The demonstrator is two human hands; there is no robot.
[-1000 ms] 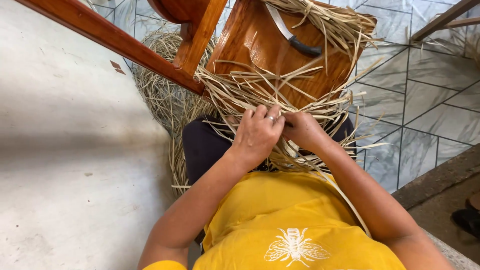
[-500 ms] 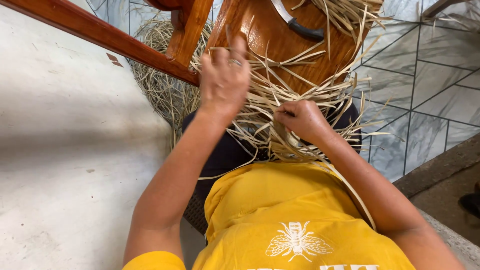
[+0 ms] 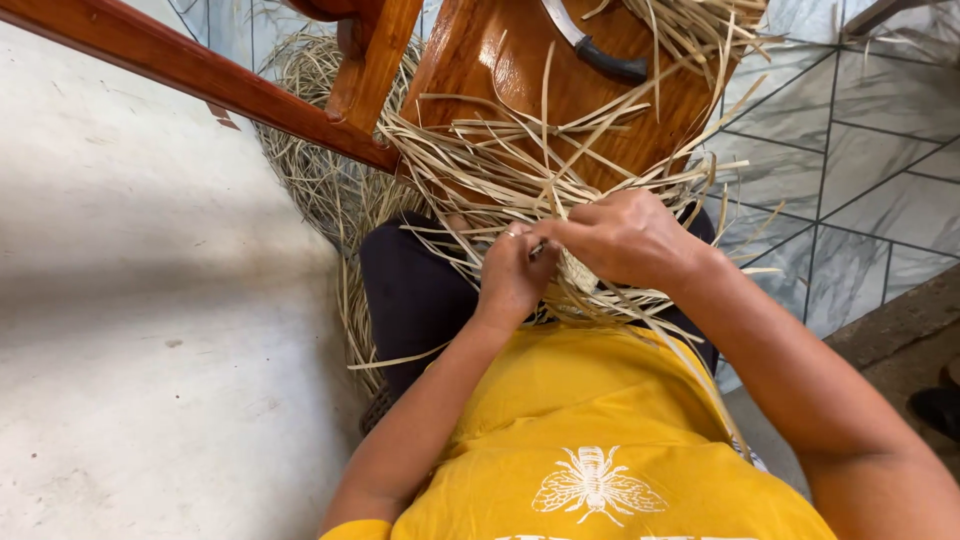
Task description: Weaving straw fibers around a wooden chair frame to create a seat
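Observation:
A bundle of pale straw strips (image 3: pixel 500 170) fans out over my lap, its woven end gathered between my hands. My left hand (image 3: pixel 515 275) pinches strips at that woven end, fingers closed. My right hand (image 3: pixel 625 235) grips the same bundle just to the right, fingertips meeting the left hand's. The strands spread up onto a wooden chair seat (image 3: pixel 520 60) in front of me. How the weave looks under my hands is hidden.
A curved knife with a dark handle (image 3: pixel 600 50) lies on the chair seat beside more straw (image 3: pixel 690 20). A heap of loose straw (image 3: pixel 310 170) sits on the floor under the chair rail (image 3: pixel 190 70). Tiled floor (image 3: pixel 860 150) lies to the right.
My left hand has come back down from the chair seat, where it reached up half a second ago, and now meets my right hand on the straw bundle.

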